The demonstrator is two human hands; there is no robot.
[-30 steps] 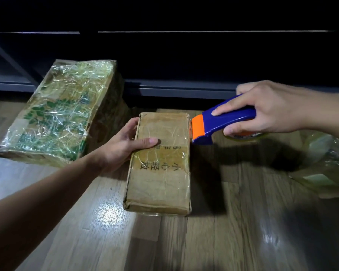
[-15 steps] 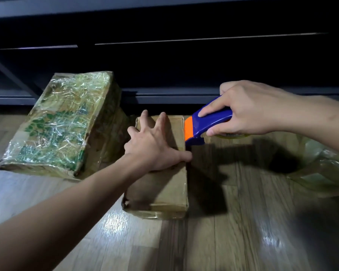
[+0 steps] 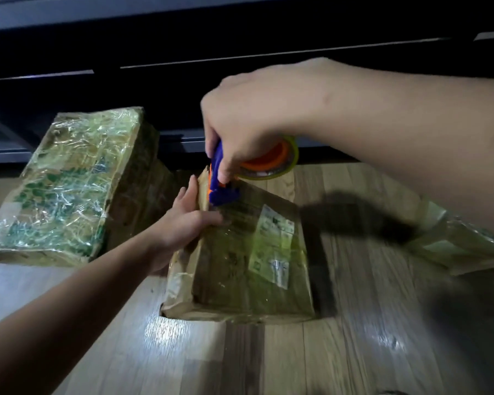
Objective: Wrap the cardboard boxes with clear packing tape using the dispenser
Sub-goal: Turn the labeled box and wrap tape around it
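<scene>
Head camera looks down on a wooden floor (image 3: 268, 360), where a flat cardboard box (image 3: 234, 275) lies nearest, its top face glossy with clear tape and carrying a pale printed label (image 3: 274, 243). The left hand (image 3: 183, 223) grasps the box's left edge, thumb laid on the top face and fingers running up along the side. At the far left corner of that box the nose of the blue and orange tape dispenser (image 3: 221, 192) meets the cardboard, pointing downward. The right hand (image 3: 254, 124) is clenched around its handle from above, and the tape roll (image 3: 271, 163) shows just under the palm. Left of this box sits a larger box (image 3: 66, 189) with green print, wrapped in crinkled clear tape. A third wrapped package (image 3: 454, 246) lies to the right, blurred. Dark furniture (image 3: 240, 38) runs along the back.
</scene>
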